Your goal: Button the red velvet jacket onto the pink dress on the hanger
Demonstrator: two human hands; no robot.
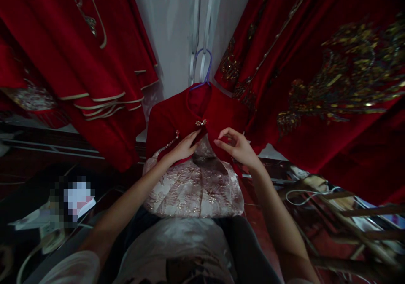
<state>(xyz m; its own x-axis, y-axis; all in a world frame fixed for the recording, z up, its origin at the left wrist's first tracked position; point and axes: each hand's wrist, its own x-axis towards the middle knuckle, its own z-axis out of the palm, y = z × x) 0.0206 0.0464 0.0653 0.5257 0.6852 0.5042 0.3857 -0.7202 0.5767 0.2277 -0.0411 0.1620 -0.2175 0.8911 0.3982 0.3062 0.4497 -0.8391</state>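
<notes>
A red jacket (164, 115) hangs in front of me on a purple hanger (209, 67). A jewelled clasp (201, 123) sits below its neckline, and its lower part is pale brocade (183, 187) with a raised pattern. My left hand (186, 146) lies on the red cloth just under the clasp, fingers stretched out beside the front opening. Across that opening, my right hand (238, 147) is closed, thumb and forefinger brought together near the jacket's other edge. Whatever is in that pinch is too small to make out.
Red garments with pale piping (104, 103) hang at left. More red garments with gold sequin trim (335, 81) hang at right. A power strip (52, 237) with cables lies lower left, beside a blurred-out patch. A wooden rack (357, 233) stands lower right.
</notes>
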